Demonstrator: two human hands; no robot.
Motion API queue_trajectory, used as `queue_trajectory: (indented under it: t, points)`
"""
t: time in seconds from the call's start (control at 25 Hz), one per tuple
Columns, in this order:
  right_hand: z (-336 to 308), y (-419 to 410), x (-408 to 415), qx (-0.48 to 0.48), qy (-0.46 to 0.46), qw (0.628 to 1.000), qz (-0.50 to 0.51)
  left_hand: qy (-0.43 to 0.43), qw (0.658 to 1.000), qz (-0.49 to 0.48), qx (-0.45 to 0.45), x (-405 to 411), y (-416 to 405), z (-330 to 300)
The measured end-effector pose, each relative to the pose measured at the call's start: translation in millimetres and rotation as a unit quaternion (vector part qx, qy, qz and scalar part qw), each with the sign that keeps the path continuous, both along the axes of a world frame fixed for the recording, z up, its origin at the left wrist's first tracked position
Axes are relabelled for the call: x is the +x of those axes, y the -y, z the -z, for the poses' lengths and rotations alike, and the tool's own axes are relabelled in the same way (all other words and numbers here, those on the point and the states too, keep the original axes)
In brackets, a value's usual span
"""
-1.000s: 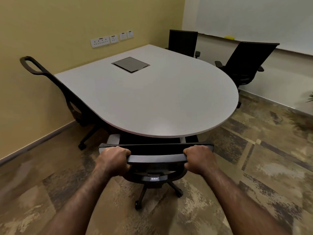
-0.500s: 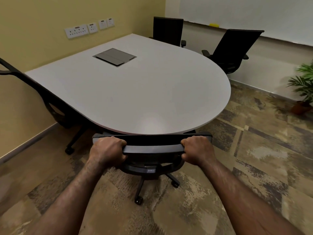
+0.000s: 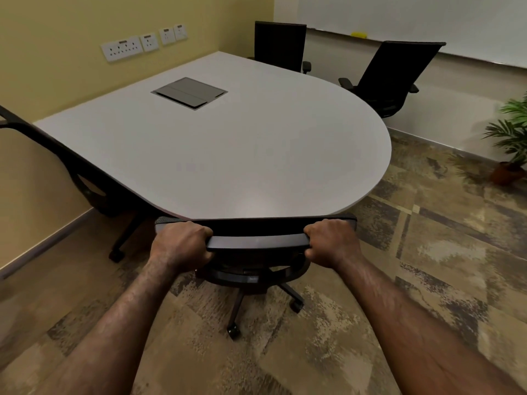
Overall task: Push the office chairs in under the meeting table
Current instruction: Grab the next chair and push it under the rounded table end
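Both hands, left (image 3: pixel 182 245) and right (image 3: pixel 330 243), are clamped on the chair (image 3: pixel 258 243) backrest's top rail, which runs crosswise straight ahead, touching the counter (image 3: pixel 228 155) at its near rounded edge; both hands equally near.

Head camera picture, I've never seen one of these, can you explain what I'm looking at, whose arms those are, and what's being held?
There is no machine here. A person wears a wide-angle camera on the head, looking forward and down, so the two forearms reaching in from the bottom are the person's own. The left hand and the right hand each grip the top edge of a chair, fingers curled round it. The chair's backrest stands close against the rounded end of the table. The only thing on the table is a dark flat panel set into its top. Another chair stands at the left, two more at the far side. A plant stands at the right, and sockets are on the wall.
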State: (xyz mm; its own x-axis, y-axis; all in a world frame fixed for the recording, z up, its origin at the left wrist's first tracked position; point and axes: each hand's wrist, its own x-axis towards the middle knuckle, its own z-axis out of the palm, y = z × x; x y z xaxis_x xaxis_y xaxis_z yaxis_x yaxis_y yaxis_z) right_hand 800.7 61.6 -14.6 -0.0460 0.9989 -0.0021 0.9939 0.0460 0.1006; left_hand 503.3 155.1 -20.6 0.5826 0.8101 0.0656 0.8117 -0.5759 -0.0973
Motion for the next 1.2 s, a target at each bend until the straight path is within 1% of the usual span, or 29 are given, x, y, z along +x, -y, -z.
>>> queue_trajectory:
  t: [0.4,0.56,1.2]
  points:
    - [-0.4,-30.2,-11.3,0.000,-0.024,1.000,0.013,-0.018,0.999,0.033,0.021,-6.6,-43.9,-2.0]
    - [1.0,-36.4,-15.5,0.004,-0.022,1.000,0.017,-0.013,0.998,0.048,0.031,-12.1,-55.0,-1.6]
    - [-1.5,-52.4,-22.9,0.016,-0.016,1.000,0.014,-0.008,0.998,0.056,0.013,-20.3,-79.6,-1.9]
